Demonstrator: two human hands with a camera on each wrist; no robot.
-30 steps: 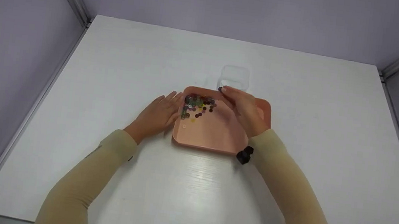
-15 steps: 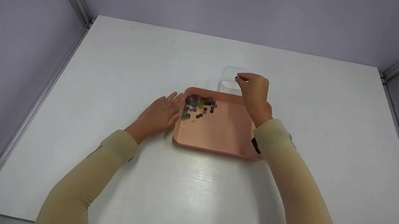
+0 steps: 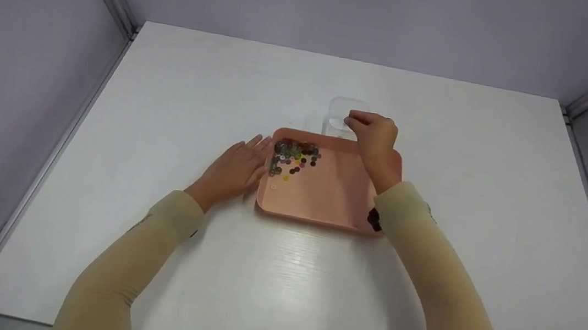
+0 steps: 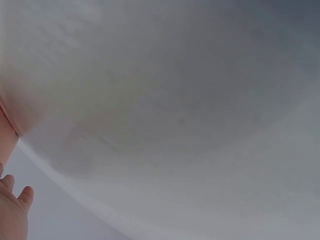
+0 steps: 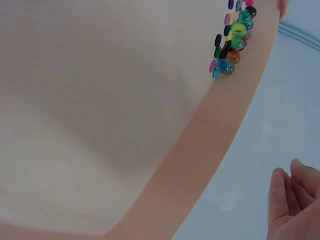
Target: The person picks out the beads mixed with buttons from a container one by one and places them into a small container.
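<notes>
Right grip (image 3: 375, 133) (fingers bunched) hovers over clear box (image 3: 343, 112).

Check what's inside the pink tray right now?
A cluster of small coloured beads sits in the far-left corner of the pink tray. The right hand and sleeve cover its far-right part, so that area cannot be seen.

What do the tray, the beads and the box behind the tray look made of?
Tray: likely matte pink plastic, with moulded rounded corners and no glare. Beads: glass or glossy plastic, translucent with bright highlights. Box: probably clear plastic, since the table shows through it.
</notes>
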